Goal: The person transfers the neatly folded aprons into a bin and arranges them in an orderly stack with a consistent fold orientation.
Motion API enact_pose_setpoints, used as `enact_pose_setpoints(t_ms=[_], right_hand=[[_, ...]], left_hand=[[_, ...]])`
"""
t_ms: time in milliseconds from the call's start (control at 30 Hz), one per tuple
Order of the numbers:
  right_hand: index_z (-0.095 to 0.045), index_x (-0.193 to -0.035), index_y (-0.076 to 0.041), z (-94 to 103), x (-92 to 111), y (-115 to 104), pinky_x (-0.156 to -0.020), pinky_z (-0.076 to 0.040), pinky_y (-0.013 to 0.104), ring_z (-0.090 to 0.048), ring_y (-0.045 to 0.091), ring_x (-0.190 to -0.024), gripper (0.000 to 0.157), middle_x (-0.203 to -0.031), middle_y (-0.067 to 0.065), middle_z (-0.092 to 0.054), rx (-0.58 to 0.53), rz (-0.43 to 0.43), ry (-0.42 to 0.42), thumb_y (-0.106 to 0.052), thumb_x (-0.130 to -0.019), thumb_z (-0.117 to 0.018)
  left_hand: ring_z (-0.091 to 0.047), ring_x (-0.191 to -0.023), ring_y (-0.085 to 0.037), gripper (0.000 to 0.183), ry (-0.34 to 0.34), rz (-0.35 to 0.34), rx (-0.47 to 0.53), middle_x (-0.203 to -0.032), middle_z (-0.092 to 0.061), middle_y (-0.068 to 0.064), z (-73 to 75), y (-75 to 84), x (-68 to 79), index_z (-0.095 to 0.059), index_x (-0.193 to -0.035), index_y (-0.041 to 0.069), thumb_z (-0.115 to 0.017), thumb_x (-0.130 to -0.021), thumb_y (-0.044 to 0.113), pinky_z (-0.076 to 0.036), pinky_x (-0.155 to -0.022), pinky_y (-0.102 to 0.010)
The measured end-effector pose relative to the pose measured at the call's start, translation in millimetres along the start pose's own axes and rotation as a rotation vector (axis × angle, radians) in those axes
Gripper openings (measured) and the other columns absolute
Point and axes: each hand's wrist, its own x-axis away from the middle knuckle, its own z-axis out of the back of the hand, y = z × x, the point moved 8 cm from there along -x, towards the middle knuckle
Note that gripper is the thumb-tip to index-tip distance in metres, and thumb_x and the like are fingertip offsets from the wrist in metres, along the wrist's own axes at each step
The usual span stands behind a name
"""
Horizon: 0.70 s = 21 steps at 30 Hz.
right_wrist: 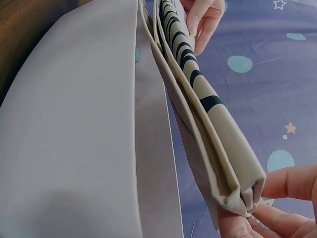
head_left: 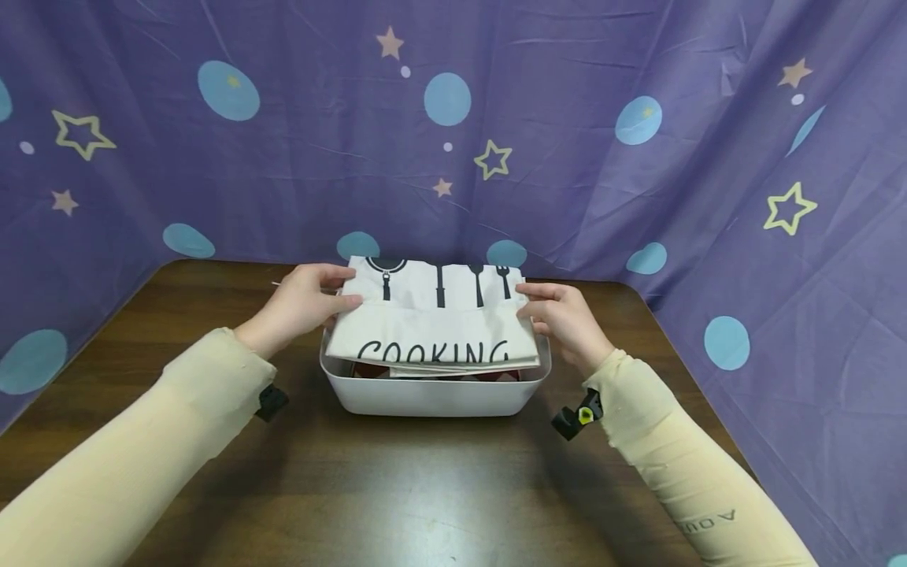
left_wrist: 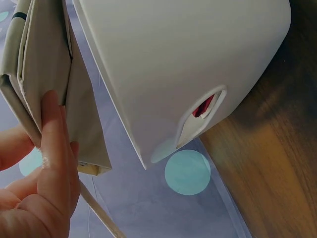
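Observation:
A folded white apron [head_left: 432,323] printed with black utensils and the word COOKING lies level over the mouth of a white plastic bin [head_left: 435,398]. My left hand [head_left: 301,303] pinches the apron's left edge, and my right hand [head_left: 567,315] pinches its right edge. In the left wrist view, fingers [left_wrist: 52,148] press the underside of the folds, and a pale strap [left_wrist: 101,213] hangs down. Seen from the right wrist, the stacked layers [right_wrist: 208,134] sit above the bin's rim, with a gap between. Dark reddish contents show below the apron's front edge, mostly hidden.
The bin stands on a brown wooden table [head_left: 425,488], towards its back edge. A purple curtain [head_left: 553,118] with stars and blue dots hangs behind and at both sides. An oval handle hole [left_wrist: 203,114] opens in the bin's end wall.

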Motion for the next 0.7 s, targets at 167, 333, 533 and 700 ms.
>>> enact_pose_setpoints(t_ms=[167,333,533,700], right_hand=[[-0.056,-0.139,-0.002,-0.7,0,2,-0.073,-0.051,0.017,-0.053,0.016,-0.107,0.054,-0.143,0.017,-0.052,0.024,0.001,-0.006,-0.002,-0.085,-0.06],[-0.048,-0.142,0.004,-2.6,0,5,-0.079,-0.059,0.029,-0.065,0.013,-0.09,0.053,-0.137,0.027,-0.055,0.151,0.048,-0.057,-0.005,-0.091,-0.059],[-0.045,-0.143,0.008,1.7,0,7,-0.079,-0.06,0.027,-0.069,0.009,-0.082,0.051,-0.136,0.031,-0.055,0.219,0.068,-0.06,-0.007,-0.096,-0.058],[-0.046,-0.142,0.008,1.9,0,6,-0.082,-0.059,0.025,-0.07,0.017,-0.093,0.05,-0.135,0.031,-0.056,0.212,0.084,-0.059,-0.008,-0.096,-0.058]], left_hand=[[-0.064,-0.094,-0.026,0.055,-0.007,-0.003,0.001,-0.133,-0.056,-0.03,-1.4,-0.9,-0.8,-0.048,-0.141,-0.007,-0.067,-0.094,0.015,-0.058,-0.066,-0.026],[-0.071,-0.078,-0.02,0.056,-0.006,0.007,-0.102,-0.136,-0.055,-0.03,1.0,-4.3,1.0,-0.048,-0.14,-0.007,-0.065,-0.095,0.021,-0.06,-0.07,-0.032],[-0.073,-0.075,-0.019,0.058,-0.008,0.017,-0.151,-0.139,-0.053,-0.03,5.2,-10.2,3.4,-0.048,-0.14,-0.006,-0.063,-0.096,0.028,-0.06,-0.073,-0.033],[-0.073,-0.074,-0.019,0.056,0.004,0.003,-0.131,-0.138,-0.054,-0.028,6.5,-9.2,5.2,-0.05,-0.139,-0.006,-0.063,-0.096,0.027,-0.06,-0.072,-0.031]])
